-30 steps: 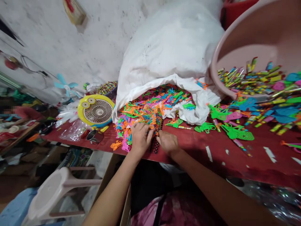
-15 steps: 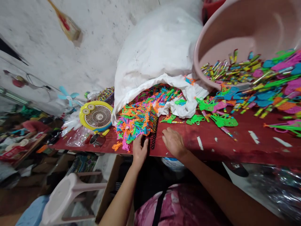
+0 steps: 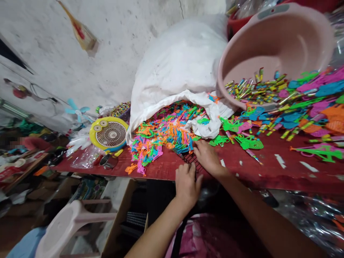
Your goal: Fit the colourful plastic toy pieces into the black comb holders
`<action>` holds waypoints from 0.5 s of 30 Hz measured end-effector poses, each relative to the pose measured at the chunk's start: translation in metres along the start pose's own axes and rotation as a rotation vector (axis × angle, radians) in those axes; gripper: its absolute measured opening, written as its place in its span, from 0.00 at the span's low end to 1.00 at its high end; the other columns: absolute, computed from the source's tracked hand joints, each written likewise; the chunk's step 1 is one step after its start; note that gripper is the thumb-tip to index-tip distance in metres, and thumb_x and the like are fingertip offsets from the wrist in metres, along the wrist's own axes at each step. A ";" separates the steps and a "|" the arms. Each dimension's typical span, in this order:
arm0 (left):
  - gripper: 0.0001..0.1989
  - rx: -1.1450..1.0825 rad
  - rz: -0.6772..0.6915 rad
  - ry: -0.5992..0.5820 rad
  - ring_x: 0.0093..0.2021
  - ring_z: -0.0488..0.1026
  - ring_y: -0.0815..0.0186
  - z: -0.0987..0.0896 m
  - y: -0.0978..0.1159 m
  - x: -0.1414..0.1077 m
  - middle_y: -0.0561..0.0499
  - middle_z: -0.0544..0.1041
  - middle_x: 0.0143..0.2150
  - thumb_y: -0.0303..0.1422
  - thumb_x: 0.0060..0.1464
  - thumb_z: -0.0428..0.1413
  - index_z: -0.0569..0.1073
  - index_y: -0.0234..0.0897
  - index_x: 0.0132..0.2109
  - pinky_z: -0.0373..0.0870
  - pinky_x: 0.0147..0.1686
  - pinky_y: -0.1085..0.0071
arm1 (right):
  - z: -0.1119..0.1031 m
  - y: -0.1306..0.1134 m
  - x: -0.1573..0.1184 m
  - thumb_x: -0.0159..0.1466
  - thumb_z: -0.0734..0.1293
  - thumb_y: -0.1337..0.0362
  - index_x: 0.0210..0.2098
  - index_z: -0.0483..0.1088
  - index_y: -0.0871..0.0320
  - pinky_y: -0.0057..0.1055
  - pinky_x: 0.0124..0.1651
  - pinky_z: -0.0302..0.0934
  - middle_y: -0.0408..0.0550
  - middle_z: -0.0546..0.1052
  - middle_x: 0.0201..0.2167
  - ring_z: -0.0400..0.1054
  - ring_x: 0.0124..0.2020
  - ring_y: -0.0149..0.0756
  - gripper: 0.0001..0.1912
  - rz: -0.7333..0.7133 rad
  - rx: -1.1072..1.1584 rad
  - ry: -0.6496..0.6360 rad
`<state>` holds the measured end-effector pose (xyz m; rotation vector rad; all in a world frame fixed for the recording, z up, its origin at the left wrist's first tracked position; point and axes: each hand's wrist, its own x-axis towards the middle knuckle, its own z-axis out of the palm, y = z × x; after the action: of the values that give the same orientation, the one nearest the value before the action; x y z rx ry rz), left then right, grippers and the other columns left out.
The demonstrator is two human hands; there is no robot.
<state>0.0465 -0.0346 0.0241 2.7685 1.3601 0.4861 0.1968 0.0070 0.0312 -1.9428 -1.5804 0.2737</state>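
On the red table a black grid rack [image 3: 195, 161] lies at a slant, its far part packed with a row of small bright plastic toy pieces [image 3: 182, 139]. My left hand [image 3: 187, 182] grips the rack's near edge, fingers curled over it and thumb at the side. At the rack's right side is my right hand [image 3: 207, 156], its bent fingers closed on the edge beside the toy pieces. Some fingertips are hidden. Just left of the rack is a loose heap of toy pieces [image 3: 149, 143], which spills from the mouth of a white sack [image 3: 177, 57].
A pink basin [image 3: 224, 68] holding small filled tubes stands tilted at the right. Toys with tubes fitted [image 3: 248, 141] lie before it. To the left are a yellow fan [image 3: 111, 134] and a metal cup [image 3: 109, 161]. A stool [image 3: 64, 222] stands below the table.
The rack has turned and shifted right, away from the heap, and its row of toy pieces now faces me. Both hands moved right; my right hand, formerly apart, has come onto it.
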 end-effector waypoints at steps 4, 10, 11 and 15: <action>0.14 -0.229 0.181 -0.059 0.41 0.71 0.58 -0.009 0.015 0.018 0.45 0.76 0.42 0.37 0.62 0.55 0.74 0.41 0.53 0.68 0.38 0.61 | -0.012 0.018 0.015 0.68 0.60 0.67 0.52 0.71 0.62 0.30 0.50 0.58 0.54 0.75 0.48 0.68 0.49 0.39 0.16 -0.027 0.068 -0.020; 0.05 -0.349 0.032 0.469 0.41 0.71 0.62 -0.034 -0.024 0.021 0.48 0.76 0.37 0.33 0.63 0.53 0.73 0.39 0.41 0.66 0.43 0.61 | -0.056 0.033 -0.016 0.68 0.59 0.64 0.45 0.73 0.57 0.31 0.46 0.58 0.50 0.76 0.44 0.69 0.45 0.38 0.12 -0.099 0.005 0.078; 0.04 -0.346 -0.019 0.543 0.42 0.70 0.61 -0.035 -0.037 0.021 0.47 0.75 0.38 0.33 0.63 0.54 0.72 0.38 0.41 0.66 0.44 0.61 | -0.066 0.040 -0.025 0.68 0.59 0.62 0.39 0.73 0.56 0.31 0.42 0.58 0.50 0.76 0.40 0.69 0.42 0.39 0.11 -0.042 -0.090 0.117; 0.09 -0.337 -0.086 0.489 0.46 0.70 0.59 -0.019 -0.080 0.020 0.45 0.73 0.43 0.35 0.59 0.58 0.72 0.36 0.45 0.68 0.48 0.60 | -0.097 0.071 -0.054 0.68 0.59 0.52 0.36 0.69 0.56 0.33 0.30 0.51 0.52 0.74 0.36 0.68 0.33 0.41 0.16 0.192 -0.461 0.159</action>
<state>-0.0092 0.0285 0.0354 2.3926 1.3027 1.3161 0.2906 -0.0825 0.0559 -2.4033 -1.4431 -0.1848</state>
